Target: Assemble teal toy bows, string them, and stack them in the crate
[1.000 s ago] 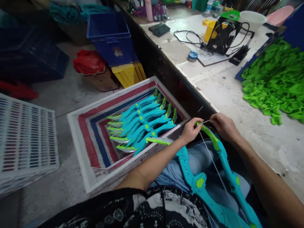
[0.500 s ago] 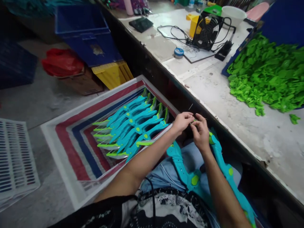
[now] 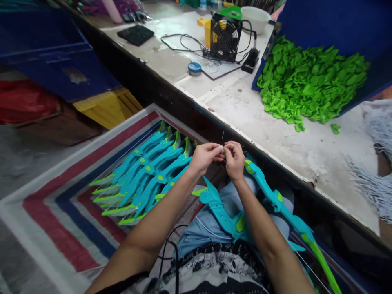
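Note:
My left hand point(image 3: 206, 158) is closed, thumb and forefinger pinching a thin white string point(image 3: 221, 148) in front of the bench edge. Touching it, my right hand point(image 3: 235, 161) is closed on the same string, and a speck of green shows between the fingertips; whether that is a bow tip I cannot tell. Below my hands, a teal toy bow point(image 3: 216, 206) with green parts lies across my lap. Another teal and green bow length point(image 3: 283, 206) runs past my right forearm, which hides where the two might join.
Left of me, a striped-lined crate point(image 3: 50, 220) holds several teal bows point(image 3: 148, 167). On the worn bench point(image 3: 232, 100) are a black fan point(image 3: 226, 38), a blue-lidded tin point(image 3: 194, 68) and a blue bin point(image 3: 324, 24) spilling green plastic pieces point(image 3: 309, 81). White strings point(image 3: 372, 188) hang at right.
The view has swung to the right, so the bench and crate sit further left in it. My fingertips have drawn closer together, and the white string shows more plainly between them.

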`<state>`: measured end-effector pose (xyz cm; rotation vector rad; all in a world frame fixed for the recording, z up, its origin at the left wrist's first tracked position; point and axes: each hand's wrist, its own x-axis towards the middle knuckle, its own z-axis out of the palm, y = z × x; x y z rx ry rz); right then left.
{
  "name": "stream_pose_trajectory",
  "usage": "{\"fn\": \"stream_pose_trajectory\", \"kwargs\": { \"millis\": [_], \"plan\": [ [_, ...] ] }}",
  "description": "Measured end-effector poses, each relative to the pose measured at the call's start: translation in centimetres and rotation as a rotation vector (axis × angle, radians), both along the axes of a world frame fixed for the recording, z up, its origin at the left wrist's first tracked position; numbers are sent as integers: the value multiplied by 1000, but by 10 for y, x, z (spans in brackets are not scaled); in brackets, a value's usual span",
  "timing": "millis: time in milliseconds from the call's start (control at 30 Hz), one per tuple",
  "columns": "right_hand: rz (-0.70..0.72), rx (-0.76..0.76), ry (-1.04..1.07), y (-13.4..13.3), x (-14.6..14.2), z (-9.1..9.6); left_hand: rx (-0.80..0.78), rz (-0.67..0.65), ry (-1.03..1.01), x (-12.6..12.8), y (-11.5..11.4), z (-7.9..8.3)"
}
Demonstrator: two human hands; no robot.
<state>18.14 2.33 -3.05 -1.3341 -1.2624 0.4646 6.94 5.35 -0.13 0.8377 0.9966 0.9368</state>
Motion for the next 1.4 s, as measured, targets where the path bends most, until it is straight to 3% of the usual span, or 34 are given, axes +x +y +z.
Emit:
{"fn": "stream_pose_trajectory", "kwargs": {
  "millis": [133, 300, 367, 600, 800, 1033, 1267, 1400],
  "plan": [
    [29, 25, 30, -2, -3, 0, -30, -55, -7, -3, -2, 4],
    [106, 0, 29, -6, -1, -2, -103, 153, -42, 9, -8, -2],
    [101, 18, -31, -7, 1, -3, -116, 178, -49, 12, -7, -3],
    [160, 44, -210, -8, 17, -9, -154, 12, -109, 1, -3, -6],
    [170, 33, -304, -13, 19, -17, -20, -103, 10, -1, -9, -13],
    [78, 60, -175, -18, 20, -31, 137, 11, 250, 9, -14, -27],
    [110, 75, -193, -24, 21, -39, 34, -62, 269, 3, -17, -33],
    [113, 102, -263, -27, 23, -45, 69, -69, 326, 2, -17, -38]
  ]
}}
